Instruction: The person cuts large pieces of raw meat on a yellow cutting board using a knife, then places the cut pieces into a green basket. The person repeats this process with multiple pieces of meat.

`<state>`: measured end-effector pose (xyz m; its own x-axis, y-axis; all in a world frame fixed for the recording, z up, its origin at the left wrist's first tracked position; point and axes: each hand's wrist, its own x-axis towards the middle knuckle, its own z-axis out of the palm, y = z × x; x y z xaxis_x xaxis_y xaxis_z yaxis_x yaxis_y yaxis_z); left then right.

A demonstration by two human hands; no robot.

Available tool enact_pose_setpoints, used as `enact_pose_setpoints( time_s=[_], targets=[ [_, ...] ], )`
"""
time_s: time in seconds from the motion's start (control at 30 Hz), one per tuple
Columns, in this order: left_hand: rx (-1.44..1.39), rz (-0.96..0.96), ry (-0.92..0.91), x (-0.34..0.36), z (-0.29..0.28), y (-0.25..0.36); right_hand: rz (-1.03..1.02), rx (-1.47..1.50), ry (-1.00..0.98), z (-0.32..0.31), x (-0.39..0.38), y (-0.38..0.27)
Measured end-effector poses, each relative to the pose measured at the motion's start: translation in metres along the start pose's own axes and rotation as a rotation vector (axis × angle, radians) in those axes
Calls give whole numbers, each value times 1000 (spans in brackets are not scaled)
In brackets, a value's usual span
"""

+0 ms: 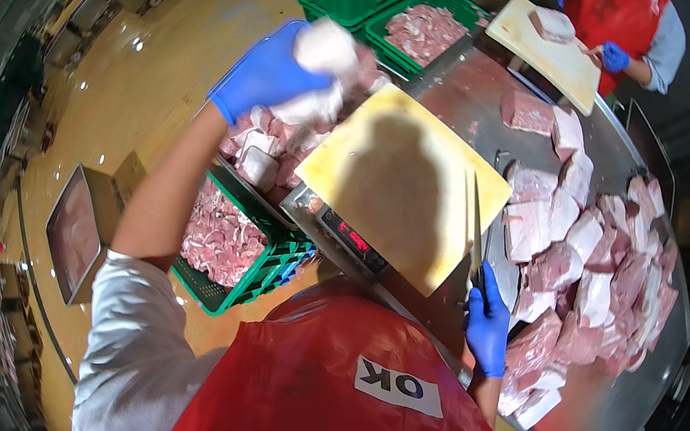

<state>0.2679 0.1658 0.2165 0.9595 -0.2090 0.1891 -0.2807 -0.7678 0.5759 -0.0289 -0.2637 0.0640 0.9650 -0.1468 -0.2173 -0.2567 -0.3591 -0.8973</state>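
My left hand, in a blue glove, is closed on a pale, fatty piece of pork, slightly blurred. It hangs over a heap of cut pork just left of the cutting board. My right hand, also gloved in blue, grips a knife near the board's right edge. The long, narrow blade points away from me, along that edge. My shadow falls across the board, which has no meat on it. A scale with a red display sits at the board's near left side.
Many pork blocks cover the right side of the metal table. Green crates of meat stand at the near left and far side. Across the table, a person in a red apron works at another board. A metal bin stands on the floor.
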Motion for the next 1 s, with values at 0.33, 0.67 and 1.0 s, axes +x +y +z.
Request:
enact_pose_setpoints(
  time_s=[0.33, 0.67, 1.0],
  targets=[
    [64, -197, -140, -50, 193, 9, 65, 28, 30, -2, -27, 0],
    [6, -140, -380, -72, 217, 50, 17, 91, 2, 1, -28, 21],
    [166, 479, -182, -72, 226, 76, -207, 43, -19, -9, 1, 23]
  ],
)
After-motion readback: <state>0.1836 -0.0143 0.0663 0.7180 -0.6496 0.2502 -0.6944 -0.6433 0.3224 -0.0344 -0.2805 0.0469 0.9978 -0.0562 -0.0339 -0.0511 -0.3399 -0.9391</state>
